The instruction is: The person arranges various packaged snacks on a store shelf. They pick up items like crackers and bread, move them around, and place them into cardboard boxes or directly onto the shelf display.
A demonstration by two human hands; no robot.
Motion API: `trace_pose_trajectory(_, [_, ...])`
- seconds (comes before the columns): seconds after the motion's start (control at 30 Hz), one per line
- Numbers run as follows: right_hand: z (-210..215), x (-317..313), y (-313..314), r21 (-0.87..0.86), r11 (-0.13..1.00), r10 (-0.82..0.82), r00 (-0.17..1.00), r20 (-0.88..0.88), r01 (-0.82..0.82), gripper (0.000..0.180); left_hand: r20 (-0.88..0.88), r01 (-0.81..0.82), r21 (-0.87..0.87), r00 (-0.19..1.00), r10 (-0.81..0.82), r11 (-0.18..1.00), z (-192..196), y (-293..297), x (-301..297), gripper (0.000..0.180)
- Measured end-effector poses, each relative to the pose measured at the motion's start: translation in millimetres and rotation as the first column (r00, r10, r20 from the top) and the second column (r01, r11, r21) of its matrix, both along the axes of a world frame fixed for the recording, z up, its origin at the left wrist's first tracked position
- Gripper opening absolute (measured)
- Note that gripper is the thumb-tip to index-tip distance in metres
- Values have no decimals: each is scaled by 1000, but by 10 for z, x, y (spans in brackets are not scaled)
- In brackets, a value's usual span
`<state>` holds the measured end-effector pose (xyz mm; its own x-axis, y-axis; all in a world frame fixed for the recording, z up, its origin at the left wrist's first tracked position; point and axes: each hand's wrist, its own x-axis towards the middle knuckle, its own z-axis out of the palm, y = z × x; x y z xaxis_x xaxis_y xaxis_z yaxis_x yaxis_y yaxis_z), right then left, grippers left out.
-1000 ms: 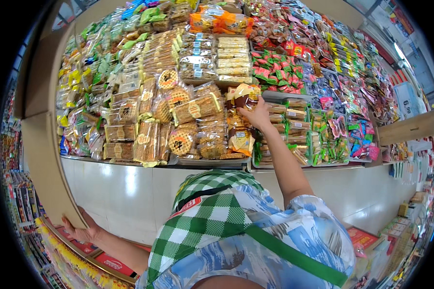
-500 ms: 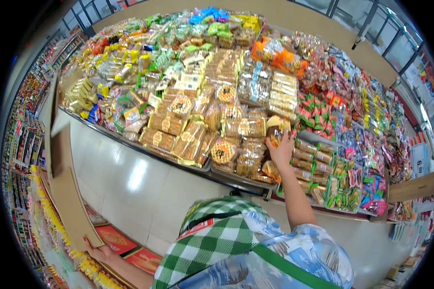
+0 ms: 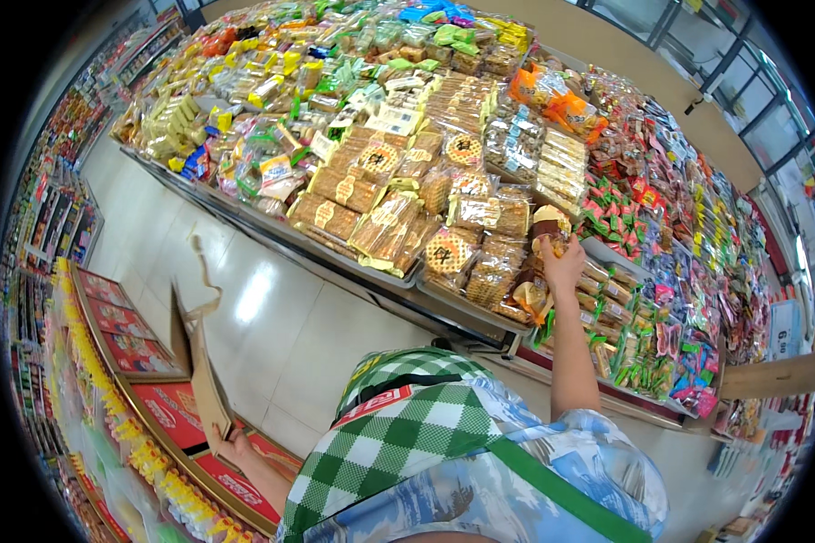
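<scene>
Left hand (image 3: pixel 235 446): you are using one.
Right hand (image 3: pixel 564 262): you are using one.
Cardboard piece (image 3: pixel 210 389): you are holding one.
Brown-and-cream packets (image 3: pixel 550 221): at least two are showing, one of them under your fingers.
Round waffle-print packs (image 3: pixel 448 254): you are facing three clear ones.
Orange bags (image 3: pixel 574 113): at least two are lying together.
Price sign (image 3: pixel 785 328): one is showing.
Checked apron (image 3: pixel 412 412): you are wearing one.
Pink-and-green sweets (image 3: pixel 612 217): many are overlapping, preventing an exact count.

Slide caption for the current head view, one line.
Left hand grips brown cardboard; right hand touches a brown-and-cream packet among wrapped snacks.
</scene>
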<state>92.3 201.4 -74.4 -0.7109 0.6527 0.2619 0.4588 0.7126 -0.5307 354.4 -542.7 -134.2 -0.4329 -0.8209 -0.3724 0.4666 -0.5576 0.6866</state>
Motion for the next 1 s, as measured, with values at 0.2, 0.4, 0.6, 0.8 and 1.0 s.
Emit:
trace_pose_trajectory(0.2, [40,-3,-18,-27,998,43,984,-172,-49,64,139,74,-30,988,-69,997,-899,120,184,12])
trace_pose_trajectory(0.4, [31,103,-117,60,996,81,945,-316,-66,48,469,311,-99,852,-231,945,-1372,431,549,21])
trace_pose_trajectory(0.6, [61,309,-160,13,997,74,908,-413,-76,27,553,531,60,687,-471,845,-1311,767,416,22])
trace_pose_trajectory(0.8, [235,620,-755,-58,953,222,817,-532,-296,19,581,623,172,561,-590,763,-1310,960,173,23])
trace_pose_trajectory(1.0, [110,1021,-1525,-147,794,441,725,-530,-590,14,556,616,237,548,-625,751,-1283,960,27,25])
